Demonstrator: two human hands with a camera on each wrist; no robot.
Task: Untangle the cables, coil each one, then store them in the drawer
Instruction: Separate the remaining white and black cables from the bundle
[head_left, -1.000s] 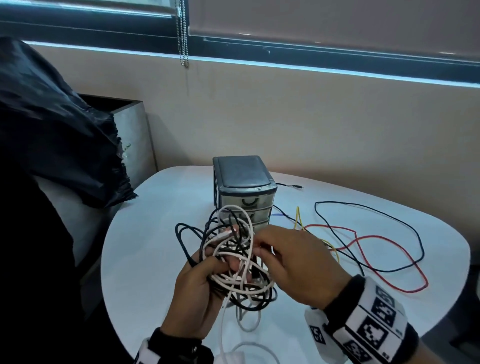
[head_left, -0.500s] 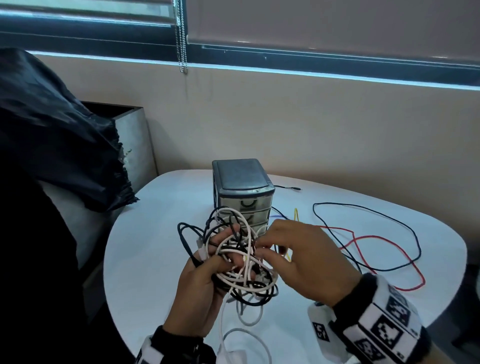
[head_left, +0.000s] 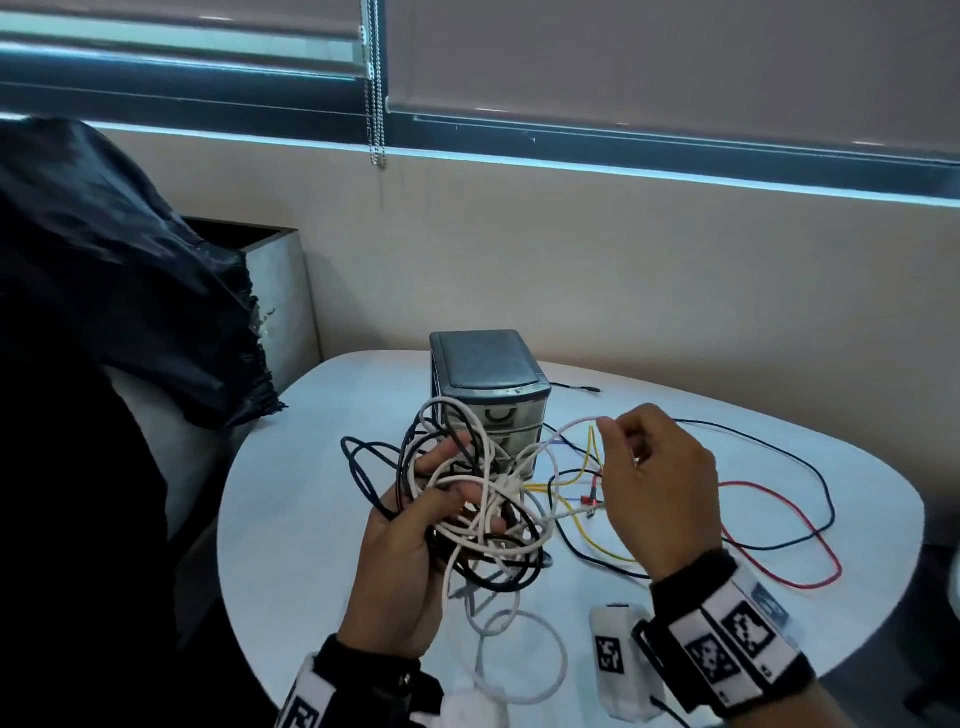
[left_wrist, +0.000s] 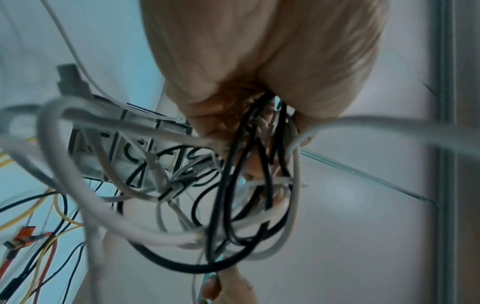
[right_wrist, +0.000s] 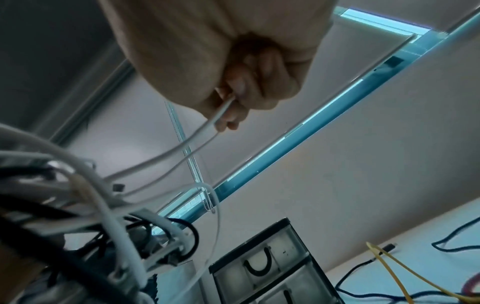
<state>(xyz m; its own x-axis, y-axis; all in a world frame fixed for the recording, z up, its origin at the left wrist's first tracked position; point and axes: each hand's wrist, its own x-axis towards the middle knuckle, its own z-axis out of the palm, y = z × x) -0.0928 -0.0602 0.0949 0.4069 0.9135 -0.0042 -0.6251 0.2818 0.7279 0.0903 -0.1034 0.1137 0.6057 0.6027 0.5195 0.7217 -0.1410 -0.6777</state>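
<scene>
My left hand (head_left: 415, 525) grips a tangle of white and black cables (head_left: 478, 499) above the near part of the white table (head_left: 291, 519); the same tangle (left_wrist: 228, 195) fills the left wrist view. My right hand (head_left: 649, 478) pinches a loop of thin white cable (head_left: 571, 428) drawn out of the tangle to the right; in the right wrist view the white cable (right_wrist: 197, 135) runs from my fingers (right_wrist: 241, 96) down to the bundle. A small grey drawer unit (head_left: 491, 395) stands behind the tangle, its drawers closed.
Red (head_left: 810, 525), dark blue (head_left: 779, 452) and yellow (head_left: 587, 535) wires lie spread on the table's right half. A white cable loop (head_left: 519, 660) hangs near the front edge. A black bag (head_left: 119, 291) and a grey bin (head_left: 280, 291) stand to the left.
My right hand has moved up and to the right, away from the tangle, drawing a white cable loop out with it. The left hand keeps holding the bundle.
</scene>
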